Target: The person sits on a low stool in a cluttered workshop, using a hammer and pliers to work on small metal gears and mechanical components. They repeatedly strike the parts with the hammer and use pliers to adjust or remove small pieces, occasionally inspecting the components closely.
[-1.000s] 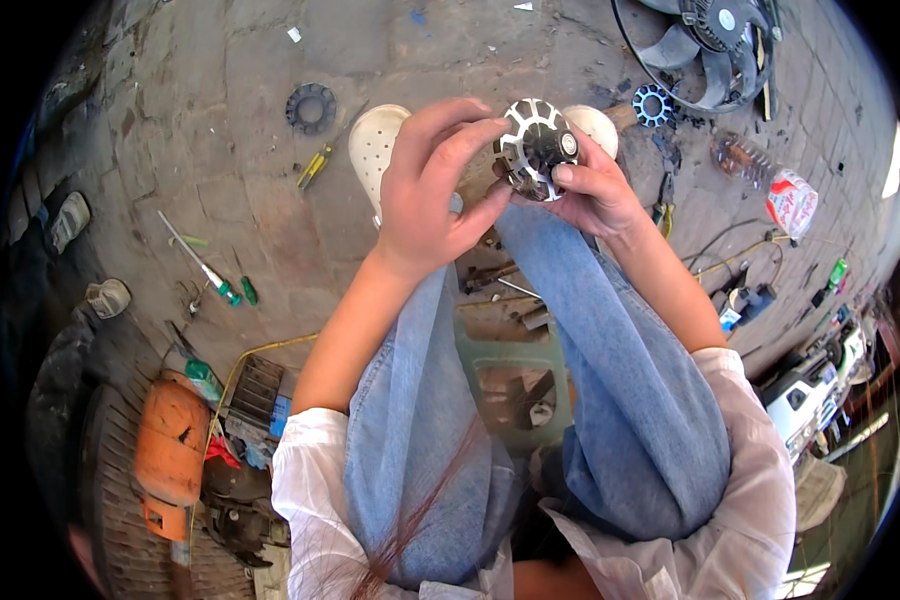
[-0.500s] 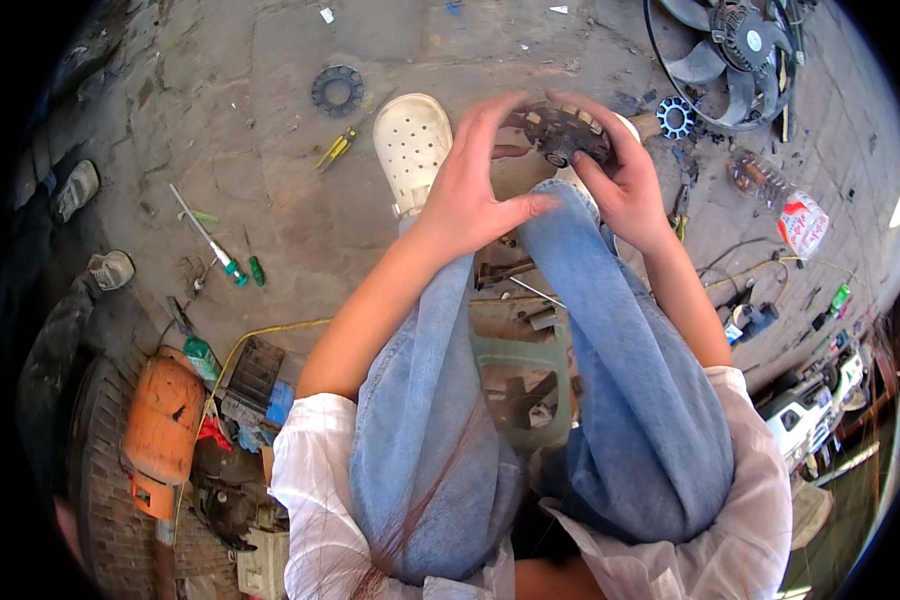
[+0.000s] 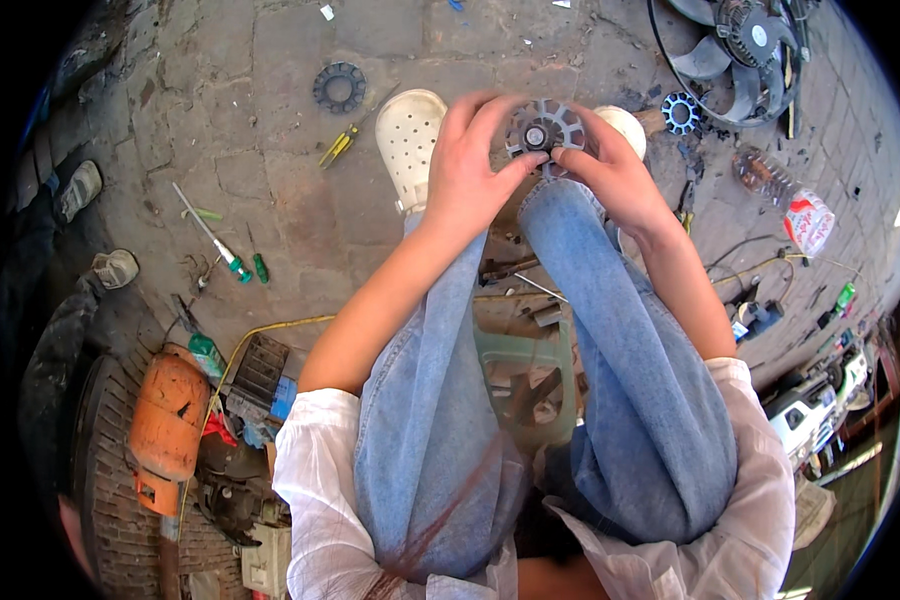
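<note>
Just beyond my knees, both hands grip a round metal slotted rotor (image 3: 559, 127) with a dark hub and pale centre. My left hand (image 3: 471, 160) curls round its left side, thumb near the hub; its upper fingers are blurred. My right hand (image 3: 614, 163) holds the right side, thumb at the lower rim. On the floor beyond them lie a dark notched ring (image 3: 325, 101), another ring with pale teeth (image 3: 681, 98) and yellow-handled pliers (image 3: 341, 143). My cream clogs (image 3: 407, 139) stand behind the hands.
A fan (image 3: 746, 85) and plastic bottle (image 3: 804, 222) lie at right, a screwdriver (image 3: 234, 262) at left. An orange cylinder (image 3: 162, 408) and clutter sit lower left, a green stool (image 3: 562, 357) between my legs. Another person's shoes (image 3: 112, 268) are at far left.
The rotor has been turned, first tipped into shadow half a second ago, now showing its face and centre upward. My left hand has moved right from a second ago, its thumb closing toward the hub.
</note>
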The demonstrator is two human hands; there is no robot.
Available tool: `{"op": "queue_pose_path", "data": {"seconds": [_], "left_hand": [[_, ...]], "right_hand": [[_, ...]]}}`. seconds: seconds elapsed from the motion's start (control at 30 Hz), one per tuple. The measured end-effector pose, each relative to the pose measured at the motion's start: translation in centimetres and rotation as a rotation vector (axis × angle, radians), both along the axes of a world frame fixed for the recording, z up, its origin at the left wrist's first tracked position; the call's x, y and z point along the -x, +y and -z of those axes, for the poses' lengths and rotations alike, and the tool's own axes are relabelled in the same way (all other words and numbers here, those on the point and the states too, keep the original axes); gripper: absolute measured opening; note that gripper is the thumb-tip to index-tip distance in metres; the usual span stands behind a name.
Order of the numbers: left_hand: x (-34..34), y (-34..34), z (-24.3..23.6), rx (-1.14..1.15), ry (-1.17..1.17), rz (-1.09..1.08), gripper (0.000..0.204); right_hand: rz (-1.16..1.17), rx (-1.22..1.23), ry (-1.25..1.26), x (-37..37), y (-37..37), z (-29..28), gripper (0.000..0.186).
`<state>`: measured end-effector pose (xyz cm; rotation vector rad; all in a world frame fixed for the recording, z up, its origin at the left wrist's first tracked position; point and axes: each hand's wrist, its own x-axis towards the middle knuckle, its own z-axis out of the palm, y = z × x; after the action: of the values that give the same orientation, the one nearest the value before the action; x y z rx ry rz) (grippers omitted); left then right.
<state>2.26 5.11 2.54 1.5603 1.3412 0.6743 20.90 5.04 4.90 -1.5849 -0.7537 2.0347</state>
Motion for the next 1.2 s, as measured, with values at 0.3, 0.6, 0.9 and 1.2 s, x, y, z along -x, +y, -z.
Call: {"op": "queue_pose_path", "data": {"seconds": [0.3, 0.6, 0.9, 1.2], "left_hand": [[1.4, -0.4, 1.7, 0.744, -0.979, -0.339, 0.033], [2.5, -0.9, 2.9, 0.868, -1.289, -0.371, 0.033], [7.0, 5.0, 4.2, 0.194, -0.424, -0.604, 0.023], [13.3, 5.4, 8.6, -0.026, 0.451, -0.536, 0.044]], "right_hand": [[-0.141, -0.227, -0.08, -0.6, 0.4, -2.0, 0.044], [-0.18, -0.368, -0.223, 0.4, 1.0, -3.0, 0.027], [-0.701, -0.942, -0.142, 3.1, 3.6, -10.5, 0.028], [-0.71, -1.182, 0.439, 8.3, 4.0, -20.2, 0.015]]}}
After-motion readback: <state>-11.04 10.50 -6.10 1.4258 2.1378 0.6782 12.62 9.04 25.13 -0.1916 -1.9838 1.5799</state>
